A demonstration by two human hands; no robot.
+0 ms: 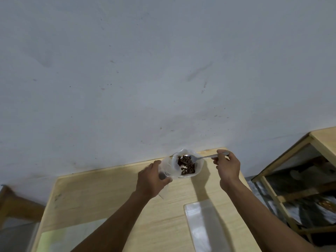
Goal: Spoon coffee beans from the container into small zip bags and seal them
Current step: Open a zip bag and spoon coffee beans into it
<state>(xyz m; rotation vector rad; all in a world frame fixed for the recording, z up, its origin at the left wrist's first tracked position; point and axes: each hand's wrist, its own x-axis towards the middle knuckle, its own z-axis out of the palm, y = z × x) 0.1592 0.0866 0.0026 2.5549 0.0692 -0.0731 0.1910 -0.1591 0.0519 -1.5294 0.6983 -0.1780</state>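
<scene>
A clear plastic container [199, 165] with dark coffee beans [188, 170] stands at the far edge of the wooden table [101, 197], against the wall. My right hand [226, 166] grips a metal spoon [205, 157] whose bowl, heaped with beans, hovers over the container's mouth. My left hand [151, 179] holds a small clear zip bag [166, 169] just left of the container, touching its side. Whether the bag's mouth is open I cannot tell.
A flat stack of clear zip bags [203, 228] lies on the table near my right forearm. A wooden shelf frame [291, 160] stands to the right, with dark items under it. A grey wall rises right behind the table. More wood shows at the far left.
</scene>
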